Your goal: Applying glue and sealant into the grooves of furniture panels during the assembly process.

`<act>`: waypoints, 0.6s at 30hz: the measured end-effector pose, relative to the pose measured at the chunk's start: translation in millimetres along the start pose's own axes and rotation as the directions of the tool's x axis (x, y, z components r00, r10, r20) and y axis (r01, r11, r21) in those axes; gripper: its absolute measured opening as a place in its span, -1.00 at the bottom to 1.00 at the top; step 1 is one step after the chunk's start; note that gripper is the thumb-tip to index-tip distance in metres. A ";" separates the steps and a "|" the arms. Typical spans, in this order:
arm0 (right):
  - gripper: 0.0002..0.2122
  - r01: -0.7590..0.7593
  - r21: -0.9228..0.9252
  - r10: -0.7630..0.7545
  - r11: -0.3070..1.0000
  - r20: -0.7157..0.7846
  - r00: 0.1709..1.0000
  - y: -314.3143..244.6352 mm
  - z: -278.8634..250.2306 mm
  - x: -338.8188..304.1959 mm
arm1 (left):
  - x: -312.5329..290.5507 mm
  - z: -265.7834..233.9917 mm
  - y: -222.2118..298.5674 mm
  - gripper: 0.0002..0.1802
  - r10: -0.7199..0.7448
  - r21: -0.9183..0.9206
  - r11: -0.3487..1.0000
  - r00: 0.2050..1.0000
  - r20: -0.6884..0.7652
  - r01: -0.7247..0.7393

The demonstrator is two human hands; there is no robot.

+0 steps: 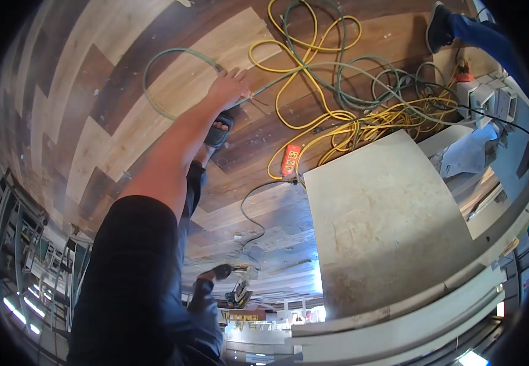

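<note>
I am reaching my left hand (229, 86) far out over the wood floor (100, 116), fingers closing on the green cable (154, 64) — its loop is lying just left of the hand. My sandal (218, 131) is standing right below it. To the right, yellow cable (313, 61) is tangling with more green — an orange power strip (290, 160) is lying near its end. A pale slab (380, 219) is filling the near right. My right hand is staying out of sight.
</note>
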State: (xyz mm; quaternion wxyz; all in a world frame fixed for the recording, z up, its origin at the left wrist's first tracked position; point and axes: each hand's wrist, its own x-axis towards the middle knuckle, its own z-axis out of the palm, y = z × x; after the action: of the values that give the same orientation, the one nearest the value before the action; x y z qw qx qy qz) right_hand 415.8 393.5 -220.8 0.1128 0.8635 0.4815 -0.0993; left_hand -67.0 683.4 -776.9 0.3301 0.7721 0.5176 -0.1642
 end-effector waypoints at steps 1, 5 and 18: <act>-0.48 -0.005 0.012 0.005 1.000 0.017 1.000 -0.4 11.3 6.0 | 18.8 13.4 6.1 -0.41 0.108 0.068 0.992 0.993 -0.058 -0.104; -0.48 -0.089 0.096 0.084 0.991 0.055 0.995 -3.5 41.1 -0.9 | 50.1 67.4 -51.6 -0.62 -0.039 0.195 0.980 0.997 0.059 0.027; -0.41 -0.200 0.356 0.299 0.913 -0.250 0.921 -48.3 -88.2 -55.5 | -237.3 -143.9 23.2 -0.75 0.167 -0.711 0.699 0.947 0.274 0.083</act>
State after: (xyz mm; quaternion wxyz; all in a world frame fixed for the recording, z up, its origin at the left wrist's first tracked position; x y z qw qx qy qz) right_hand 351.4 398.9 -125.8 -0.0927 0.9299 0.3547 -0.0295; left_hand -155.9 611.6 -523.0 0.6859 0.5582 0.4623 -0.0651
